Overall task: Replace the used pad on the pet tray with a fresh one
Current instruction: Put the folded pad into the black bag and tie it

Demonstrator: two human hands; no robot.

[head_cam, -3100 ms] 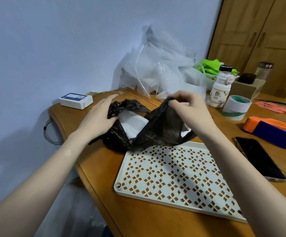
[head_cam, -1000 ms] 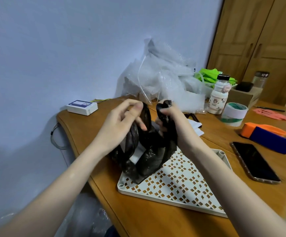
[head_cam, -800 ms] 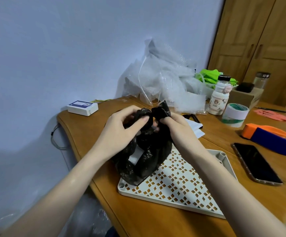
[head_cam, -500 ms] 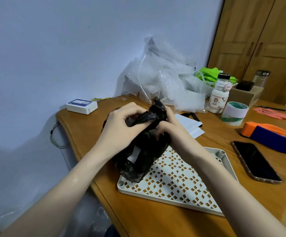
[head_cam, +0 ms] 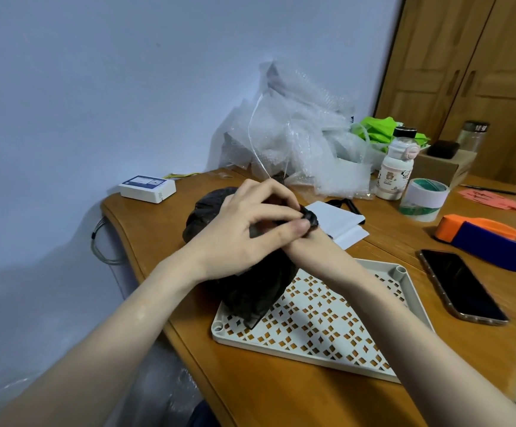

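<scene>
1. A crinkled black plastic bag (head_cam: 250, 291), bulging and rounded, sits on the far left corner of the pet tray (head_cam: 410, 300), spilling over the tray's edge onto the wooden table (head_cam: 281, 396).
2. The left hand (head_cam: 250, 229) lies across the top of the bag, its thumb and curled fingers pinching a twisted black tail of the bag's neck at the right.
3. The right hand (head_cam: 309, 241) is mostly hidden under the left one; only its wrist and heel show, pressed against the bag, so its grip cannot be told.
4. The tray is a flat, pale plastic rectangle with a raised rim, round corner sockets and a lattice top of small diamond cut-outs through which the wood shows.
5. A folded white sheet (head_cam: 340, 223) lies flat just beyond the hands; whether it is the fresh pad is unclear.
6. To the right lie a glossy dark phone (head_cam: 463, 288), an orange and blue block-shaped tool (head_cam: 491, 241) and a roll of tape (head_cam: 424, 198).
7. At the far side stand a white bottle (head_cam: 395, 177) and a heap of clear bubble wrap (head_cam: 299, 149); a small white box (head_cam: 147, 188) rests at far left.
</scene>
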